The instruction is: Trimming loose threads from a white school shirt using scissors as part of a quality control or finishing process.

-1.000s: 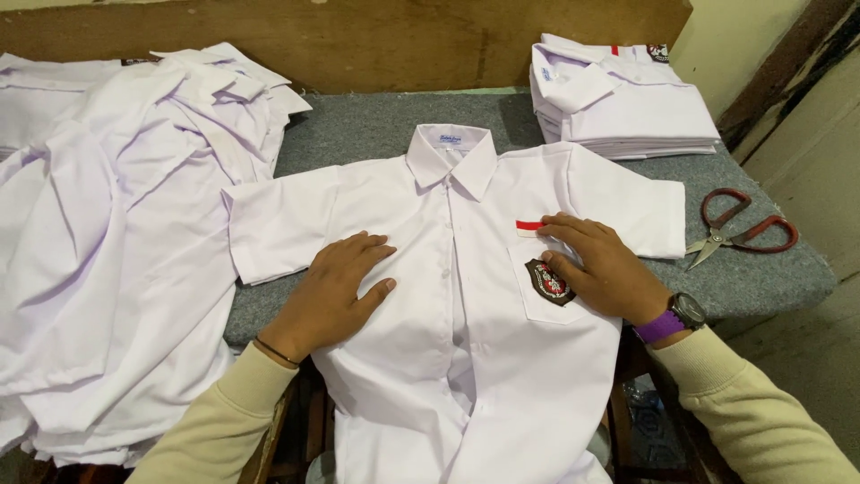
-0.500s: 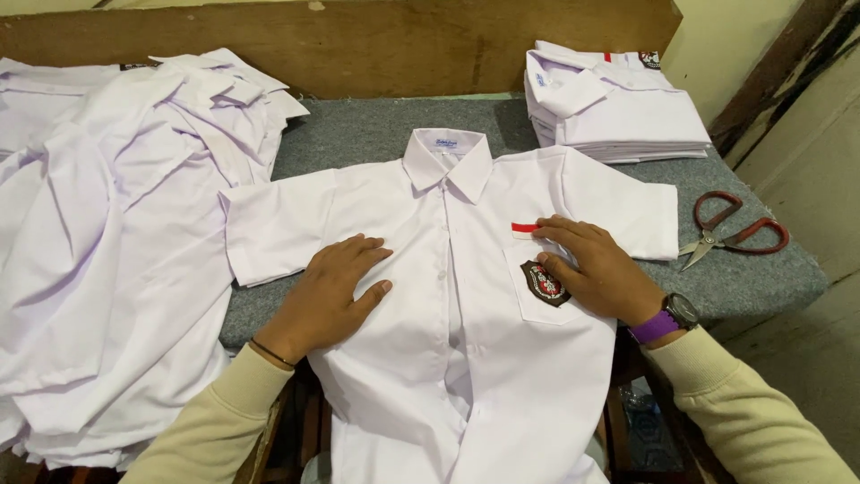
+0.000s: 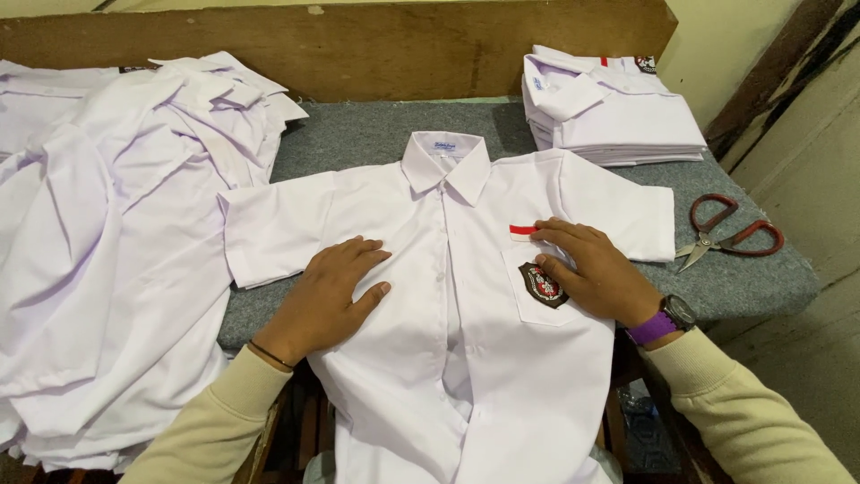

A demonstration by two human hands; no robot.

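One white shirt [image 3: 448, 296] lies front-up on the grey table [image 3: 376, 134], its tail hanging over the near edge. The left hand [image 3: 327, 300] and right hand [image 3: 591, 269] press flat and open on it; uneven pressure could crease the placket or drag it floorward. Since earlier, both hands barely shifted.

Garment workshop indicated: grey felt-covered table [image 3: 376, 134], stacked folded white shirts [image 3: 609, 112], loose shirt heap [image 3: 107, 251], red-handled scissors [image 3: 730, 233] laid by
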